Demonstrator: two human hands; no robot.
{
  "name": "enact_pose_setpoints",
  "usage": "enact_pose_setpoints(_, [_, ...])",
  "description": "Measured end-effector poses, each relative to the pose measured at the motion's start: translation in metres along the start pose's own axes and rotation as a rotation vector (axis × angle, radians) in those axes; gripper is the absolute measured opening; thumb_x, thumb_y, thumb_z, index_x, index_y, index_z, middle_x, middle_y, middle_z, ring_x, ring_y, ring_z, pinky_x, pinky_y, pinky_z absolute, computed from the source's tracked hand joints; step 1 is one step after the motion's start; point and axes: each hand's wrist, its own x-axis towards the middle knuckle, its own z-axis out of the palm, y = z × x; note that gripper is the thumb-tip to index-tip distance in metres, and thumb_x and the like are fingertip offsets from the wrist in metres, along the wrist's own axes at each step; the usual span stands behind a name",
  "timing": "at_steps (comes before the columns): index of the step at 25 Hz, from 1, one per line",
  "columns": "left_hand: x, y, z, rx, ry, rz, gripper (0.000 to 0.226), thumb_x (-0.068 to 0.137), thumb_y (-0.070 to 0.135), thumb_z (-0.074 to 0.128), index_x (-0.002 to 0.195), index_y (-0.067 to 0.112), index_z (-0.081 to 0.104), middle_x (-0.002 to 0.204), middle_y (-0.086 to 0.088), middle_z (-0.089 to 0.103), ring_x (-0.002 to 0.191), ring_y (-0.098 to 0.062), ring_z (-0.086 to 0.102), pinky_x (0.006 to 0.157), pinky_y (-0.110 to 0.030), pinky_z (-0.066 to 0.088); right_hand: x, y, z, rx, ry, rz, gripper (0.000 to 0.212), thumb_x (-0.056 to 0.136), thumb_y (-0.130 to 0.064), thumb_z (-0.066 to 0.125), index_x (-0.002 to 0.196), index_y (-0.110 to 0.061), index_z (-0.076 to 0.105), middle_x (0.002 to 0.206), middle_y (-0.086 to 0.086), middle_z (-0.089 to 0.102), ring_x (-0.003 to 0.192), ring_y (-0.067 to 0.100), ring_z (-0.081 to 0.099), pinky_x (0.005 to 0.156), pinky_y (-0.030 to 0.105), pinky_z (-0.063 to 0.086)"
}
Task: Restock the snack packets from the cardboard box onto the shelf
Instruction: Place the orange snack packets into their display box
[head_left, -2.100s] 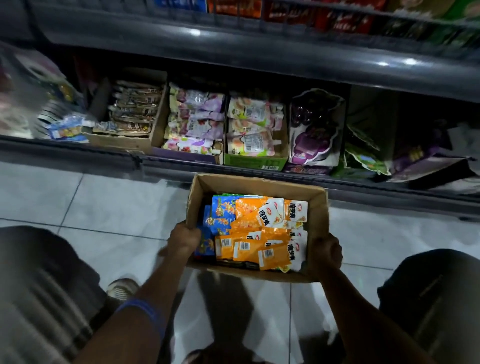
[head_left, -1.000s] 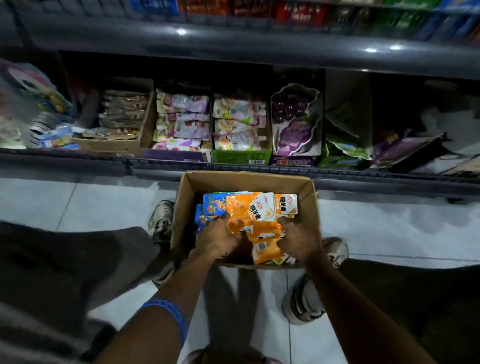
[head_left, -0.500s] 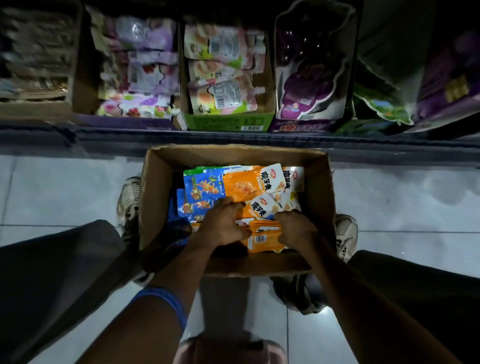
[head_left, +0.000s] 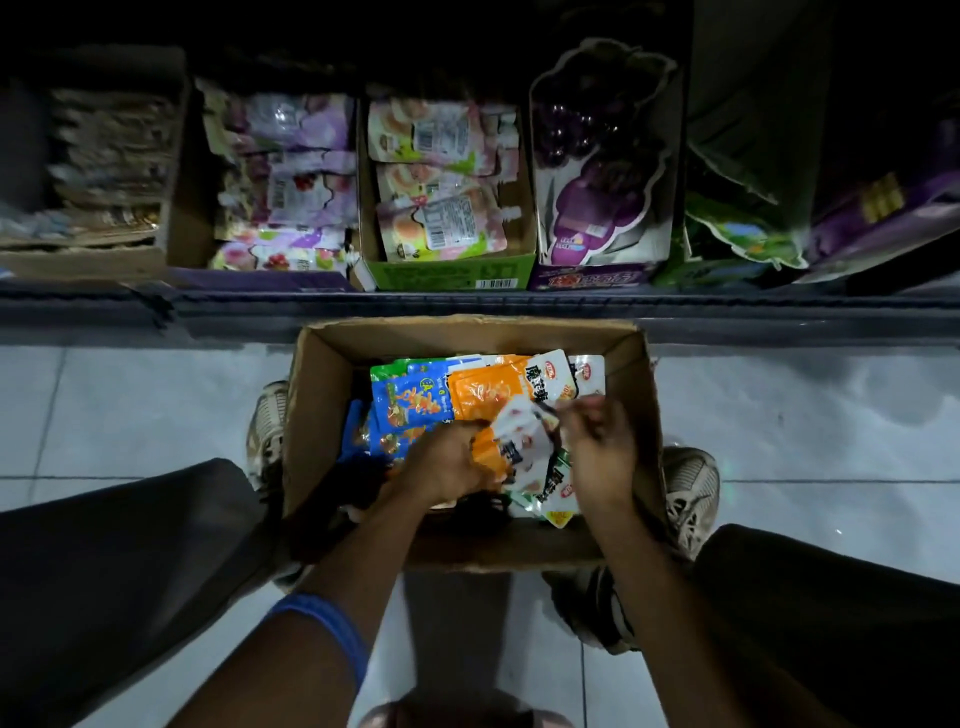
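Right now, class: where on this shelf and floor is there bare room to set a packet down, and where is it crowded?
Bare floor tiles lie left of the cardboard box, and more to its right, below the shelf rail. The green tray shows bare cardboard along its right wall. The box's middle is crowded: both hands, left hand and right hand, are among packets.

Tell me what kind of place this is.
Most likely a small grocery or convenience store aisle. A low dark metal shelf holds open display cartons of pouch snacks, such as the green carton of pink pouches, and a brown cardboard box of orange and blue snack packets sits on the tiled floor.
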Motion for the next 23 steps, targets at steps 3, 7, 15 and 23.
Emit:
enact_pose_setpoints(3, [-0.009, 0.020, -0.046, -0.717, 0.155, -0.077, 0.036, 0.069, 0.017, 0.088, 0.100, 0.023, 0.069, 0.099, 0.001, 0.076, 0.087, -0.017, 0.072, 0.078, -0.037, 0.059, 0.015, -0.015, -0.009, 0.268, -0.126, 0.329, 0.027, 0.097, -0.030, 0.050, 0.116, -0.015, 0.061, 0.122, 0.008, 0.065, 0.101, 0.023, 0.063, 0.088, 0.038, 0.047])
enact_pose_setpoints(7, [-0.023, 0.055, -0.078, -1.314, 0.273, 0.081, 0.041, 0.073, 0.009, 0.079, 0.113, 0.010, 0.068, 0.106, -0.007, 0.075, 0.093, -0.020, 0.073, 0.082, -0.040, 0.060, -0.020, -0.002, 0.026, 0.537, -0.293, 0.654, 0.061, 0.087, -0.073, 0.034, 0.123, -0.029, 0.058, 0.126, 0.007, 0.063, 0.110, 0.028, 0.059, 0.098, 0.053, 0.041])
enact_pose_setpoints(15, [-0.033, 0.042, -0.024, -1.208, 0.215, -0.062, 0.053, 0.070, 0.000, 0.082, 0.115, 0.018, 0.059, 0.089, 0.008, 0.077, 0.085, -0.011, 0.073, 0.075, -0.032, 0.057, -0.020, -0.044, 0.050, 0.777, -0.198, 0.624, 0.057, 0.097, -0.056, 0.033, 0.119, -0.014, 0.063, 0.114, 0.015, 0.069, 0.107, 0.034, 0.064, 0.098, 0.051, 0.046])
enact_pose_setpoints(23, [-0.025, 0.013, -0.030, -0.680, 0.118, -0.062, 0.043, 0.071, 0.000, 0.082, 0.095, 0.028, 0.060, 0.091, 0.013, 0.070, 0.091, -0.011, 0.067, 0.065, -0.008, 0.049, -0.002, -0.062, 0.023, 0.227, -0.511, 0.043, 0.065, 0.078, -0.040, 0.072, 0.136, -0.036, 0.043, 0.123, -0.010, 0.062, 0.107, 0.005, 0.063, 0.083, 0.022, 0.051])
